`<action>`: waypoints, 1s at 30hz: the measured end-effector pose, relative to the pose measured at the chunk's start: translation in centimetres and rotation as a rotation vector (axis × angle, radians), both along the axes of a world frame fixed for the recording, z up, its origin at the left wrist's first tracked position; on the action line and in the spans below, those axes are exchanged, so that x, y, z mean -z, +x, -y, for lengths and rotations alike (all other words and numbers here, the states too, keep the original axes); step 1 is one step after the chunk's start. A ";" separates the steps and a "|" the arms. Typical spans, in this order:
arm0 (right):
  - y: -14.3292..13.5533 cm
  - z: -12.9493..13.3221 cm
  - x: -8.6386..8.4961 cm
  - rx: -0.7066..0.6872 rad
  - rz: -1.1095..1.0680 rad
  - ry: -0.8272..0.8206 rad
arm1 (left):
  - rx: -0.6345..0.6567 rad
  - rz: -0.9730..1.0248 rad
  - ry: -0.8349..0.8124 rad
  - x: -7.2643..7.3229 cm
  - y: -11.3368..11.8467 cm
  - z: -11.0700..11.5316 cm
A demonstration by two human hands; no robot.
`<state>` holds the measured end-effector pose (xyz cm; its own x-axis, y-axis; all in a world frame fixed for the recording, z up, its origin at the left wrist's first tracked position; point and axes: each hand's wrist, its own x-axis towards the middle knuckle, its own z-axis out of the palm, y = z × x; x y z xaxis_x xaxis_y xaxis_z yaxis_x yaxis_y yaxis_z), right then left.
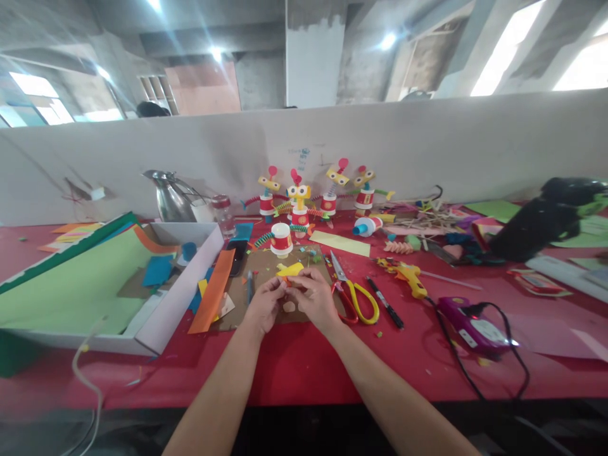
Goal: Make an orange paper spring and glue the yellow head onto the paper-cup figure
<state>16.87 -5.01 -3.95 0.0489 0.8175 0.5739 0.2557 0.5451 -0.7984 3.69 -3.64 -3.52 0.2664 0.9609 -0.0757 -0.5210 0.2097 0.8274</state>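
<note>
Both my hands meet over a brown cardboard mat (261,259). My left hand (266,304) and my right hand (313,297) pinch a small orange paper piece (285,280) between their fingertips; its exact shape is too small to make out. Just behind the fingers is a yellow paper piece (291,270); whether I hold it too, I cannot tell. Beyond it stands a red and white paper cup (281,240) with folded green paper arms. To the right of my right hand lie scissors (354,291) with red and yellow handles, blades pointing away.
Several finished cup figures (299,202) stand at the back. On the right are a black marker (386,304), a yellow glue gun (408,277) and a purple corded box (477,329). A white box (185,291) with coloured paper and an orange strip (213,291) lie left.
</note>
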 end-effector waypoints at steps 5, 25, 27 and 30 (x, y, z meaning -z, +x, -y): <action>0.0 0.1 -0.2 -0.025 0.006 0.030 | -0.007 0.045 -0.038 -0.3 -0.1 0.2; 0.1 0.7 -0.8 -0.056 0.013 0.139 | 0.189 0.091 -0.126 0.1 -1.5 0.1; 0.1 0.8 -0.7 -0.053 0.023 0.136 | 0.182 0.089 -0.128 0.1 -1.3 0.0; 0.1 0.8 -0.3 -0.043 0.038 0.127 | 0.159 0.097 -0.131 0.2 -1.0 0.0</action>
